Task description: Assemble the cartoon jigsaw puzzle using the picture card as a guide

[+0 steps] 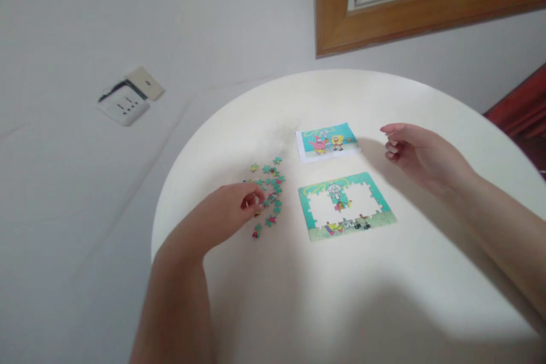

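Observation:
Loose jigsaw puzzle pieces [273,219], mostly teal with some pink and yellow, lie scattered on the left of the table. My left hand [230,205] is over their near left side, thumb and fingers curled together on a puzzle piece that they largely hide. To the right lies a partly assembled jigsaw puzzle [313,232], with a joined border, a cartoon figure in the upper middle and white gaps around it. My right hand [420,153] hovers beyond the puzzle's upper right, fingers loosely bent and apart, holding nothing visible.
A cartoon reference picture [326,141] lies behind the puzzle. Everything rests on a round white table [264,296] against a pale wall. Wall sockets [125,105] are at the left, a wood-framed window [333,17] is above, and red cloth [522,105] shows at far right.

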Motion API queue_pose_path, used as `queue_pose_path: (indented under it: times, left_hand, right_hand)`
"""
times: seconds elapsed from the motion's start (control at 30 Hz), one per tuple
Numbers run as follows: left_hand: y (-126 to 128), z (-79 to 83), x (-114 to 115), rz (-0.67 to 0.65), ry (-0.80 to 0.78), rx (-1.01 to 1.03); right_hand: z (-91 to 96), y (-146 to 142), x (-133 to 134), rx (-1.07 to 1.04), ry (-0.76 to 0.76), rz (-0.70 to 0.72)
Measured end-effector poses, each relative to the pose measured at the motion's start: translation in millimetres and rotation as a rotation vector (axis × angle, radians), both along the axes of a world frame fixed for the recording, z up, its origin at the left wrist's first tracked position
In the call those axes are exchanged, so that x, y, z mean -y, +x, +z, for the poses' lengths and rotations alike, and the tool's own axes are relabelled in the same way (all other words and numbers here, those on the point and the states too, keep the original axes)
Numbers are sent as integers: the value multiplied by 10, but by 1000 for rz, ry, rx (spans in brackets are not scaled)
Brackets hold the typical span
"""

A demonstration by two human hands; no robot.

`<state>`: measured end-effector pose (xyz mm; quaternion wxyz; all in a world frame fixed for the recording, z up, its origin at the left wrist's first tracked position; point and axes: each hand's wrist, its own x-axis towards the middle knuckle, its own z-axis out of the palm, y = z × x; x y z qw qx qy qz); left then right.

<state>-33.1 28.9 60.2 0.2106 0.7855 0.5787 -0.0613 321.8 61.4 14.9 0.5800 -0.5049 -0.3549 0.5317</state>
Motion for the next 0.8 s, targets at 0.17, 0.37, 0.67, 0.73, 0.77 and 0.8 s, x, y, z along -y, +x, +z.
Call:
queue_pose_path:
  times: [0.17,0.37,0.67,0.73,0.77,0.8]
  left_hand:
    - [-101,26,-2,-1,21,30]
    - [-65,-23,-10,16,-20,-7]
    - [64,-84,-43,31,36,45]
    - [81,-86,-42,14,58,66]
    - [84,-85,-42,7,66,74]
    - [82,-84,-42,0,71,79]
  right_hand:
    - [-11,7,-6,21,-11,-8]
    - [40,-19,30,-34,-35,-16]
    - [26,-12,32,-41,-32,-12]
    - [34,-13,34,-41,-33,-13]
    - [35,-12,33,-41,-32,-11]
    - [35,-10,32,-43,-31,-9]
